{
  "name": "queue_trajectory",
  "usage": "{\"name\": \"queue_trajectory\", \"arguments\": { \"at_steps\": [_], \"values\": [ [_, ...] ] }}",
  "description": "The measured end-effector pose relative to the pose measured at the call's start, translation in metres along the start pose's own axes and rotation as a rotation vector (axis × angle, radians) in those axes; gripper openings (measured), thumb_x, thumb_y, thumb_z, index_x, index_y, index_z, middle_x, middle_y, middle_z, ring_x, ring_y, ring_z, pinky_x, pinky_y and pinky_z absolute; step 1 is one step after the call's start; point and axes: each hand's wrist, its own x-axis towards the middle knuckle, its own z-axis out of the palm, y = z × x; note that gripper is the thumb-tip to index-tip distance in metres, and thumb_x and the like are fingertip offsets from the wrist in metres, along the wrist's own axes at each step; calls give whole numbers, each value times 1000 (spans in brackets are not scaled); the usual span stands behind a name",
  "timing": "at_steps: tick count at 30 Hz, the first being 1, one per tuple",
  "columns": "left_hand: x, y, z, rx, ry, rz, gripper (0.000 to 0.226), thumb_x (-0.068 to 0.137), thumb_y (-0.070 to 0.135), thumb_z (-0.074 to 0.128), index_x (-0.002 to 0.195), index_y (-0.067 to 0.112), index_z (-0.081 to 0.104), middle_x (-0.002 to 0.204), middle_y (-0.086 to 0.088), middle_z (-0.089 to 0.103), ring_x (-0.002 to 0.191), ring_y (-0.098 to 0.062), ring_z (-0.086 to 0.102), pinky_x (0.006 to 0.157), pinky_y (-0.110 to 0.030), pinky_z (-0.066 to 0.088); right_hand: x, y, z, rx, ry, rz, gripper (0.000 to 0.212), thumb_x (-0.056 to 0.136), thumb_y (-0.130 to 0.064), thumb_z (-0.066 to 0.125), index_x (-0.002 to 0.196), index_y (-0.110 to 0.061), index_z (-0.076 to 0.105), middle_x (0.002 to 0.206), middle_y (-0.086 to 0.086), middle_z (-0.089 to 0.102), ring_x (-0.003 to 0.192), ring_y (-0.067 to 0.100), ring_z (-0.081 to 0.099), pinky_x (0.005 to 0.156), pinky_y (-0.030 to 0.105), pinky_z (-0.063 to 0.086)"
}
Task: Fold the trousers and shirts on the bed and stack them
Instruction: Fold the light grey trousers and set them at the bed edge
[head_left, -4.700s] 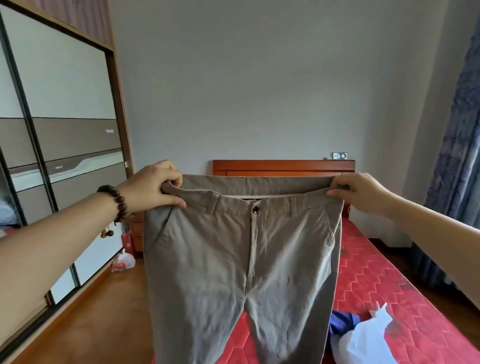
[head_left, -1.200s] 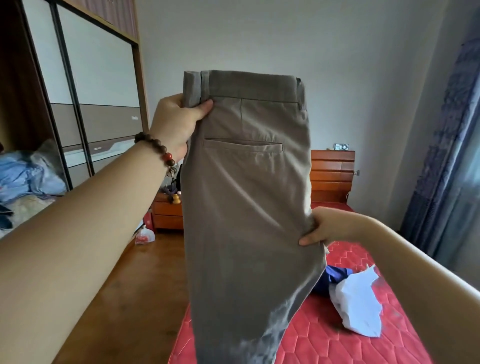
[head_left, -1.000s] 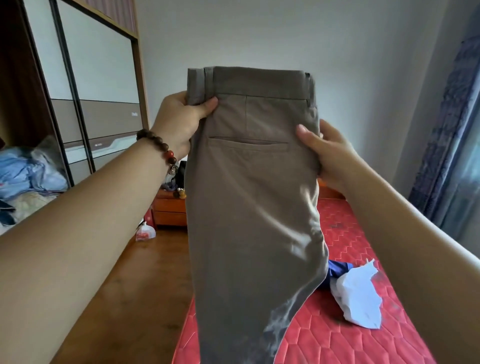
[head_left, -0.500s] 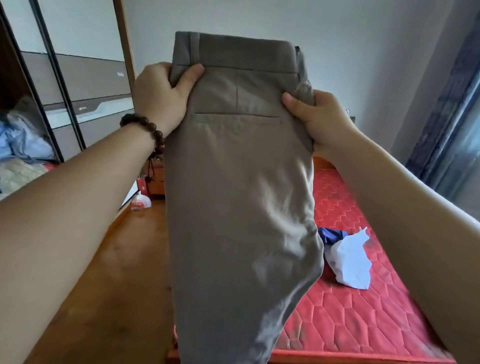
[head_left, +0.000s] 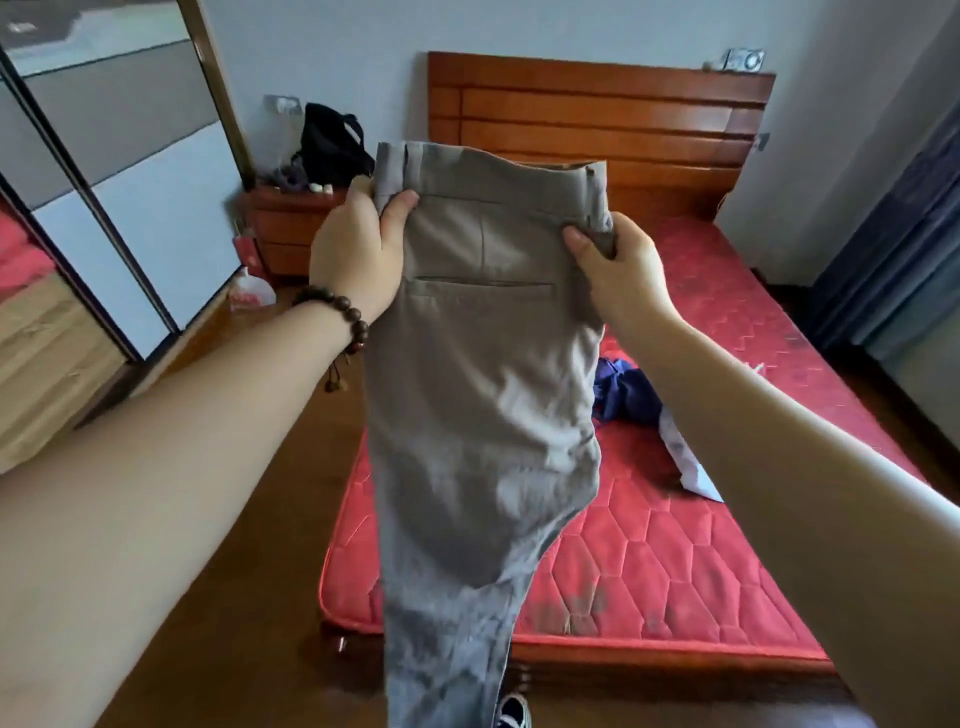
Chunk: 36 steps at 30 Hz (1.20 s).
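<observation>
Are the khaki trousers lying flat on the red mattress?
No, both the left hand and right hand hold the khaki trousers up in the air.

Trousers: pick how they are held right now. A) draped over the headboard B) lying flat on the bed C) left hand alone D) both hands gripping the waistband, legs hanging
D: the left hand and right hand each grip the waistband of the trousers, which hang in the air.

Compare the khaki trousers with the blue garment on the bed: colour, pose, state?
The khaki trousers are grey-brown; the blue garment is dark blue. The trousers hang in the air, gripped at the waistband by the left hand and right hand; the blue garment lies on the red mattress, untouched. The trousers are doubled leg on leg; the blue garment is crumpled. Both are cloth and neither is stacked yet.
</observation>
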Motion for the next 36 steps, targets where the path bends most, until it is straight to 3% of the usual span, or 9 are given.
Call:
{"name": "queue_trajectory", "arguments": {
  "at_steps": [6,11,14,17,24,27,30,34,36],
  "values": [
    [12,-69,130,40,-135,-133,40,100,38,42,112,2,52,94,-21,66,86,-40,61,61,-31,32,71,133,52,-68,-28,73,28,91,-27,61,86,-1,52,74,1,54,66,11,45,55,12,33],
    [4,-123,207,93,-219,-218,37,101,36,42,108,1,51,85,-18,64,80,-39,60,57,-30,25,98,220,93,-132,-109,145,26,91,-24,61,80,-6,46,67,-7,47,60,5,39,53,11,31],
    [4,-152,244,82,-263,-248,36,101,35,42,108,1,51,76,-7,56,72,-35,58,56,-32,32,111,260,115,-123,-119,197,26,91,-24,60,74,-19,41,63,-13,44,56,-5,42,56,10,34],
    [5,-181,279,79,-292,-269,36,101,36,43,107,1,51,74,-7,55,65,-28,52,55,-35,38,122,292,136,-123,-111,228,36,91,-24,60,68,-27,34,61,-12,41,54,-6,40,54,12,33],
    [12,-257,349,24,-304,-271,33,100,34,45,103,1,51,66,2,48,54,-17,43,47,-24,28,152,362,193,-173,-79,182,29,92,-21,60,80,0,44,65,-4,47,55,6,34,54,10,32],
    [20,-288,378,9,-310,-281,32,100,34,45,102,3,51,66,7,46,53,-7,42,42,-17,25,172,393,218,-225,-66,157,31,92,-20,61,79,2,43,62,-8,43,57,5,33,54,8,31],
    [31,-314,411,7,-301,-269,35,99,35,47,102,1,51,73,-1,50,61,-19,44,50,-25,23,196,422,238,-277,-72,142,33,92,-22,61,76,0,41,61,-7,40,59,10,31,54,10,30],
    [48,-344,462,19,-300,-246,38,99,38,46,101,1,50,76,-4,51,65,-21,45,54,-26,27,229,465,264,-324,-76,150,31,92,-26,60,76,-5,43,64,-5,44,65,17,38,58,30,22],
    [51,-364,489,35,-305,-242,35,98,40,47,97,5,47,73,-3,49,65,-22,43,55,-29,28,240,490,277,-337,-65,158,30,92,-27,60,77,-7,44,64,-8,45,65,16,40,57,28,22]
  ]
}}
